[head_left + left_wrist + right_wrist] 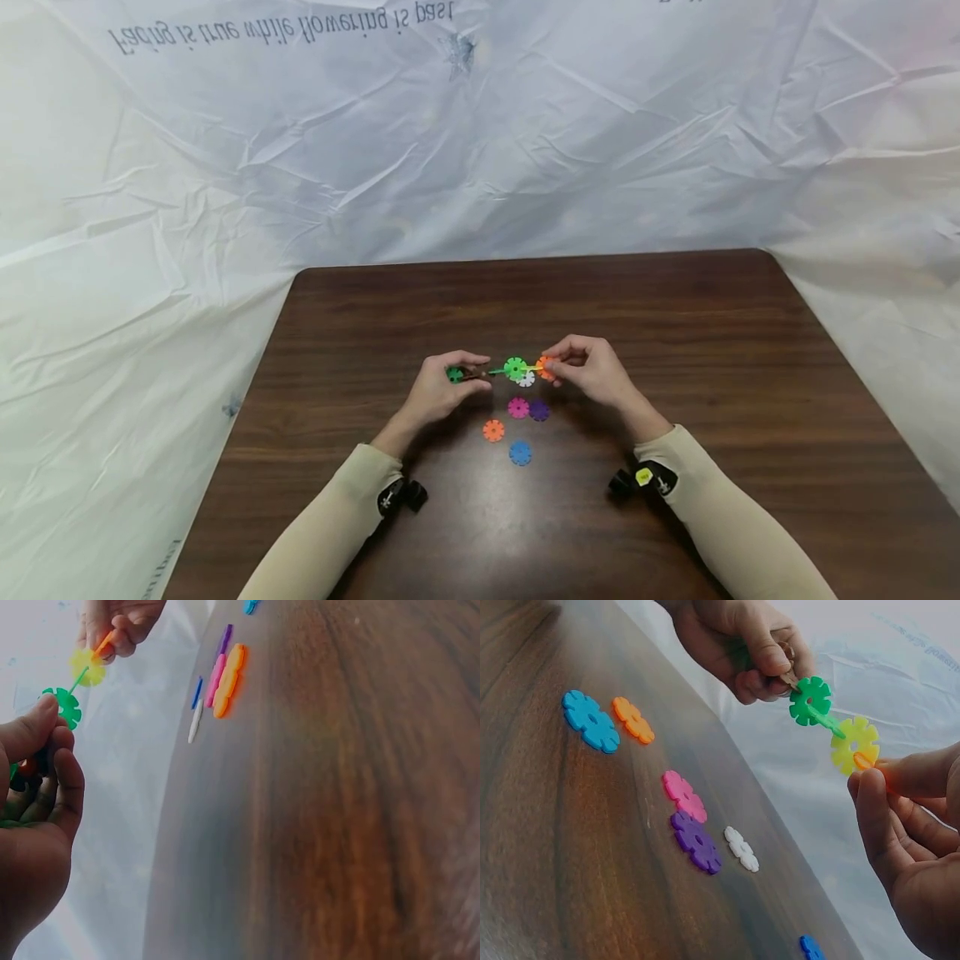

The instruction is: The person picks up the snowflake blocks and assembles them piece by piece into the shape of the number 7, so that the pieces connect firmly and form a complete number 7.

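Between my two hands, above the dark table, runs a chain of notched plastic discs slotted edge into edge. My left hand [442, 390] grips its left end, with a dark green disc [454, 375] and a brown disc [788, 667] partly hidden by the fingers. Mid-chain are a bright green disc [819, 688] seen flat and a green disc [826, 721] seen edge-on. A yellow disc [865, 733] follows. At the right end, thumb and fingers of my right hand [597, 372] pinch an orange disc [545, 363], which sits in the yellow disc's edge.
Loose discs lie on the table [675, 317] below the hands: white [740, 849], pink [518, 402], purple [540, 410], orange [492, 424] and light blue [520, 447]. Another blue disc [811, 948] shows beyond the white one. White sheeting [450, 167] hangs behind the table.
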The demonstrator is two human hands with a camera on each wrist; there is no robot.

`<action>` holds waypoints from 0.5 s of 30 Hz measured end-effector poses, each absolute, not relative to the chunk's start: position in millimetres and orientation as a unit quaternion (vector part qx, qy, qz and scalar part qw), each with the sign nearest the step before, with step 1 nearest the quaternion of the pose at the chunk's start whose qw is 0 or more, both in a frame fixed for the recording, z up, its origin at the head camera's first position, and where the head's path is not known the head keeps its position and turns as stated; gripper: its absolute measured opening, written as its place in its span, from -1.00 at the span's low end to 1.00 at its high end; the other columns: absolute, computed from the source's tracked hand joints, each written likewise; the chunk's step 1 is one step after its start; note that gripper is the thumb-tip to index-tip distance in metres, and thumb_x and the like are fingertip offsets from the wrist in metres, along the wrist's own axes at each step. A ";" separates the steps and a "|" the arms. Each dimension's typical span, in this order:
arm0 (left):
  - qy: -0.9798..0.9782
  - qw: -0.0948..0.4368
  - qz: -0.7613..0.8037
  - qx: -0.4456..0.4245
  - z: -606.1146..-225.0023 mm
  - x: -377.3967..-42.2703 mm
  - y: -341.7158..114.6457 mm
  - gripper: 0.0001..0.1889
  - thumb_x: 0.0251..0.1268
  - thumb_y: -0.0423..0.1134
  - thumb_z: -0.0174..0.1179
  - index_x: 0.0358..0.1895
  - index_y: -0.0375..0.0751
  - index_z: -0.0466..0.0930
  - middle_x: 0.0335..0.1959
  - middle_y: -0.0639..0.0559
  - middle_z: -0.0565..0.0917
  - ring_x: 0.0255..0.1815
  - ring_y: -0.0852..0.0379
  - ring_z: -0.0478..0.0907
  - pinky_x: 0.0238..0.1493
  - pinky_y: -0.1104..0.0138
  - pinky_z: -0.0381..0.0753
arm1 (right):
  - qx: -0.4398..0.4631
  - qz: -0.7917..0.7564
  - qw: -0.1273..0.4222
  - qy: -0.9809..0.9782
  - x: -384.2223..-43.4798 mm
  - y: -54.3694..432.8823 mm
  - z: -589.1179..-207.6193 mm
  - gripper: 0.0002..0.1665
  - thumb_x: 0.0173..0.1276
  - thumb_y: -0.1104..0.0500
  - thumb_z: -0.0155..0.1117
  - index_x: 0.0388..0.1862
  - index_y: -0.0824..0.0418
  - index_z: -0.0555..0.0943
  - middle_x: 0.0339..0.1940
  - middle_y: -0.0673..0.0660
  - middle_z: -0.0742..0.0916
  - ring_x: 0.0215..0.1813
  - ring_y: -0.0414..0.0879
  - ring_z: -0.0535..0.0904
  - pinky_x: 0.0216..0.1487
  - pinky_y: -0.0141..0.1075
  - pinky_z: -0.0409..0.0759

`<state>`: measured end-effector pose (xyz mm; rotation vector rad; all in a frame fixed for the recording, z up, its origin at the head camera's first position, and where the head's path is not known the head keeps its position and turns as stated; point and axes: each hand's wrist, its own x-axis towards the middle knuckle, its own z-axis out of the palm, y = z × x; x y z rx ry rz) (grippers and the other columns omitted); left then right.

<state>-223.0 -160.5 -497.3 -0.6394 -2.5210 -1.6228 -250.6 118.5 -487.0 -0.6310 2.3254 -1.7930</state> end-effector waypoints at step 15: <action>-0.843 0.020 -0.498 -0.202 -494.8 -219.1 -159.5 -0.63 0.08 -0.22 0.45 0.00 -0.20 0.69 -0.20 0.06 0.74 -0.18 0.18 0.64 -0.18 0.32 0.64 | -0.223 -0.592 0.102 0.768 -256.7 125.3 -488.1 -0.84 0.36 0.32 0.28 -0.10 0.30 0.65 -0.32 0.24 0.73 -0.44 -0.02 0.68 -0.33 -0.01 0.68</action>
